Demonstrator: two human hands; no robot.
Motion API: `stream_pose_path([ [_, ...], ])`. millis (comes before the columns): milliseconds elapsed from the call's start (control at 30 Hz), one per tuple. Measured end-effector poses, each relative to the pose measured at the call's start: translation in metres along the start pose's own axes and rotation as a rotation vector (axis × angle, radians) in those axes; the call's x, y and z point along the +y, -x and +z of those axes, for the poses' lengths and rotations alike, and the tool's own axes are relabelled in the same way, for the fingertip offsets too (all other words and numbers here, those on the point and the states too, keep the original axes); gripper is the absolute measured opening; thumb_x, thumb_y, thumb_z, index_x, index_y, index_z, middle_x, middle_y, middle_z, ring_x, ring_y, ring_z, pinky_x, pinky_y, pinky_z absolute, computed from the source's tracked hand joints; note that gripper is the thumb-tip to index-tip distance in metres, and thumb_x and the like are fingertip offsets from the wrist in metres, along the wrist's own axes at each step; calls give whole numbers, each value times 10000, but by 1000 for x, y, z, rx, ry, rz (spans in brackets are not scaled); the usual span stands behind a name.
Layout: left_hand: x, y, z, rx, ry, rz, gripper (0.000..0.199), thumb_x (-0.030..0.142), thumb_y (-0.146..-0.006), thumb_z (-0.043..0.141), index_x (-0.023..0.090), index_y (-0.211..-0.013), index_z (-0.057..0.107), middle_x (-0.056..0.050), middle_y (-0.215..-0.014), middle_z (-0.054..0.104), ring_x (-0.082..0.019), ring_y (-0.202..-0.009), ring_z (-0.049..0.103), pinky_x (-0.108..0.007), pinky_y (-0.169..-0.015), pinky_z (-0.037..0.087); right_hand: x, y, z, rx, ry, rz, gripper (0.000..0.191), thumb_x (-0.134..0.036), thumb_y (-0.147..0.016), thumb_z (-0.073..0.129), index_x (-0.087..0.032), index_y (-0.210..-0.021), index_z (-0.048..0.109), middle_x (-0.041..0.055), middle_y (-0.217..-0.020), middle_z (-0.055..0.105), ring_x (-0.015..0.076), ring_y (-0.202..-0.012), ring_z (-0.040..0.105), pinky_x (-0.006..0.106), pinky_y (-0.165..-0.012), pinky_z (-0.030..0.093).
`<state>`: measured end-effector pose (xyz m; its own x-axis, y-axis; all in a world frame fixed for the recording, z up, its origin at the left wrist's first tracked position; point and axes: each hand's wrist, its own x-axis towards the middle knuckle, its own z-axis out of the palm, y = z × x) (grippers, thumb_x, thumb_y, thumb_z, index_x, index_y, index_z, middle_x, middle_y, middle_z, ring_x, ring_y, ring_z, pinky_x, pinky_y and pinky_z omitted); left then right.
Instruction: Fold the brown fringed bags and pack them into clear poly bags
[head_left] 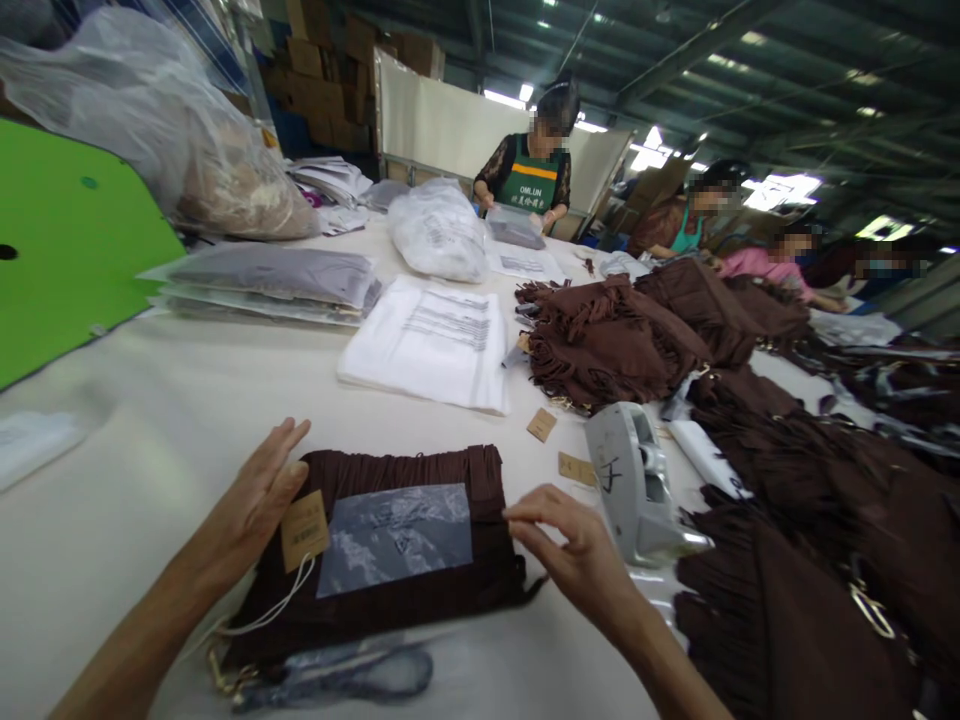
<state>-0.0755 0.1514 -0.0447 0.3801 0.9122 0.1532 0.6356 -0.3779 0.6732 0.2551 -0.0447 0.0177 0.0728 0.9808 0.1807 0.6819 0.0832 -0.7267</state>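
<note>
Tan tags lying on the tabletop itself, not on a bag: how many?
2 visible. One tag is near the brown fringed pile; the other is right beside the grey device, on its left. More may be hidden under the pile.

A bright green board (82, 240) fills the left edge, a bulging plastic sack (169, 130) behind it. Cardboard boxes (319, 100) are piled at upper left. At top centre, a person (529, 175) in a green apron (531, 192) stands before a pale partition (439, 125); ceiling lights (780, 191) glow at upper right.
</note>
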Motion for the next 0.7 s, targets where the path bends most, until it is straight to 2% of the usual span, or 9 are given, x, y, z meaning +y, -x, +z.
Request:
stream_pose_path([
  [67,3,1,2,-22,44,-13,769,663,-903,252,124,-1429,402,-140,-1550,306,-322,-1431,263,-519,-1178,219,-8,23,-1,-119,138,-47,121,-273,-902,628,-269,-994,707,25,-851,671,184,-819,605,301,-742,455],
  [133,6,2,6,-47,98,-15,746,650,-910,257,139,-1436,391,-123,-1555,304,-297,-1434,264,-498,-1186,208,-12,38,8,-184,295,-70,237,-208,-850,684,-281,-1075,683,29,-884,668,202,-824,585,322,-743,424],
  [200,8,3,10,-58,149,-17,713,628,-923,268,155,-1445,376,-107,-1560,298,-275,-1438,259,-479,-1192,196,-12,45,23,-193,409,-80,330,-165,-817,708,-284,-1122,660,27,-890,663,208,-812,573,330,-736,395],
  [267,10,4,13,-60,190,-24,702,614,-932,274,151,-1453,362,-105,-1565,288,-265,-1444,245,-465,-1197,180,-9,46,34,-168,453,-85,287,-156,-817,709,-278,-1073,670,18,-870,655,200,-795,568,325,-727,370],
  [367,12,5,12,-76,232,-39,713,615,-933,271,135,-1456,353,-112,-1565,284,-264,-1445,240,-459,-1199,165,-4,46,37,-132,417,-81,153,-148,-836,689,-265,-935,685,5,-848,645,180,-796,566,306,-726,347],
  [433,14,5,11,-82,246,-44,732,629,-923,270,129,-1450,360,-118,-1560,294,-268,-1440,253,-460,-1198,165,-4,46,35,-124,365,-70,147,-131,-841,681,-263,-904,684,-3,-843,642,167,-808,567,292,-728,341],
  [533,14,6,12,-86,257,-44,738,639,-911,272,144,-1450,366,-109,-1556,305,-264,-1436,265,-450,-1196,174,-7,43,35,-95,300,-62,157,-131,-846,682,-267,-923,687,-9,-839,639,154,-811,572,281,-739,344],
  [700,9,6,18,-54,276,-37,698,637,-899,312,203,-1437,406,-65,-1551,330,-275,-1431,278,-448,-1187,207,-16,35,60,-76,271,-99,163,-154,-848,675,-252,-979,680,12,-871,650,175,-825,581,304,-763,373],
])
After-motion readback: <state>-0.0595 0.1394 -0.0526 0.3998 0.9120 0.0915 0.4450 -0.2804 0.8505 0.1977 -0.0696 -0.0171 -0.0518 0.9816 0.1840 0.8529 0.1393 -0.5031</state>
